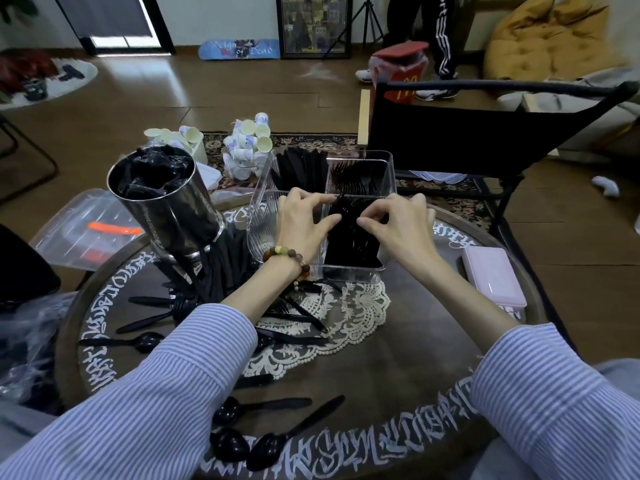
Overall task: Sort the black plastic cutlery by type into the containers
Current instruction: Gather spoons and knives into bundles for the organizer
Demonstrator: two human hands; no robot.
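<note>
— Position of the hands?

— Both reach over the near right compartment of the clear divided container (pixel 349 271). The left hand (pixel 304 220) has its fingers curled, tips down on the black cutlery packed there. The right hand (pixel 398 223) mirrors it, thumb and forefinger drawn together over the same stack of forks (pixel 349 233). Whether either hand actually pinches a piece I cannot tell; black on black hides it.

— Other compartments?

— The far left one holds black knives (pixel 301 168) standing handle-up. The far right one holds more dark cutlery, type unclear. The near left one shows clear plastic only.

— Unsorted stock?

— A steel canister (pixel 166 206) leans on the left of the round table (pixel 433 341), filled with crumpled black wrapping, and a fan of black handles spreads from under its base. Loose spoons (pixel 263 441) lie at the near edge, another spoon (pixel 138 341) at the left, and mixed pieces lie on the lace doily (pixel 360 306) under the left forearm.

— Anything else noted?

— A beaded bracelet (pixel 287 258) on the left wrist, striped sleeves on both arms, a pink case (pixel 491 278) at the table's right, paper cups (pixel 246 140) heaped beyond the container.
</note>
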